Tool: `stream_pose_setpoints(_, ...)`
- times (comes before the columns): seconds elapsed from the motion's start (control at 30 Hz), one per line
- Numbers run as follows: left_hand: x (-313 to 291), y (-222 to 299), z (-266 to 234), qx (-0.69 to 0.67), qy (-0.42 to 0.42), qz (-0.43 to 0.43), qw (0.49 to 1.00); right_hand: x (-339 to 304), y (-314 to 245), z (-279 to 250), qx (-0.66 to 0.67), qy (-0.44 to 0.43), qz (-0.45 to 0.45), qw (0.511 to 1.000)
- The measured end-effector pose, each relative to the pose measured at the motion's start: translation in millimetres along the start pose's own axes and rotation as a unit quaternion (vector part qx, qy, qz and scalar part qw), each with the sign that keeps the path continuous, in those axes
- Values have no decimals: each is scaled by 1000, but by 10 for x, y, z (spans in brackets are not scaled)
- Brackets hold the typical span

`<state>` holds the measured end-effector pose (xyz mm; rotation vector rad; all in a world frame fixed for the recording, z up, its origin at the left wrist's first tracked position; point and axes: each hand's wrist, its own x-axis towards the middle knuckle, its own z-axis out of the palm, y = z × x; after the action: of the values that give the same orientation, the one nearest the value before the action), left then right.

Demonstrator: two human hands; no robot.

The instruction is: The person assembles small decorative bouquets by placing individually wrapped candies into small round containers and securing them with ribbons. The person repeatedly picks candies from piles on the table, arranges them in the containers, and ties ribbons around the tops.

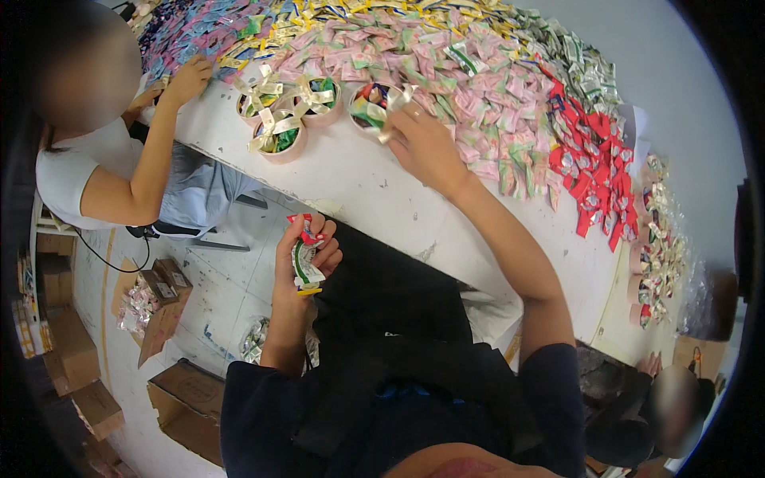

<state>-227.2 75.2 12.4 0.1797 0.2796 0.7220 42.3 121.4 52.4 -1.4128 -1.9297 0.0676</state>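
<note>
Packets [306, 267] in left grip [285, 259], right grip [430, 153] at ribboned tub [358, 126]

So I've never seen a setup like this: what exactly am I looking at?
There is no machine here, only a person's bare hands. The one picture comes from a wide fisheye camera on their head, looking down, so straight edges bend near the rim.

The left hand is closed around a few small packets in red, white-green and yellow. The right hand is at the rim of a round pink tub; I can't tell whether its fingers grip anything.

On the white table stand three more tubs with cream bows, beside heaps of pink packets and red packets. The person in white at the left is someone else.
</note>
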Motion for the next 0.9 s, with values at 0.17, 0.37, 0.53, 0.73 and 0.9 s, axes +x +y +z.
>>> stream_pose_setpoints(0.17, 84, -229, 307, 207, 3, 77, 975, -1024, -349, -988, 84, -108, 12, 991)
stream_pose_setpoints(0.37, 395, -877, 735, 359, 44, 53, 931, -1805, -452, -1617, 74, -41, 179, 980)
stream_pose_setpoints(0.53, 422, -1415, 1002, 462, -121, 20, 878, -2030, -1048, -1311, 240, 86, 298, 920)
stream_pose_setpoints(0.73, 323, -1519, 933, 620, -199, 140, 746, -2332, -1022, -1043, 446, 166, 371, 797)
stream_pose_setpoints(0.9, 668, -1072, 821, 619, -81, 223, 749, -2570, -523, -1436, 91, 169, 388, 901)
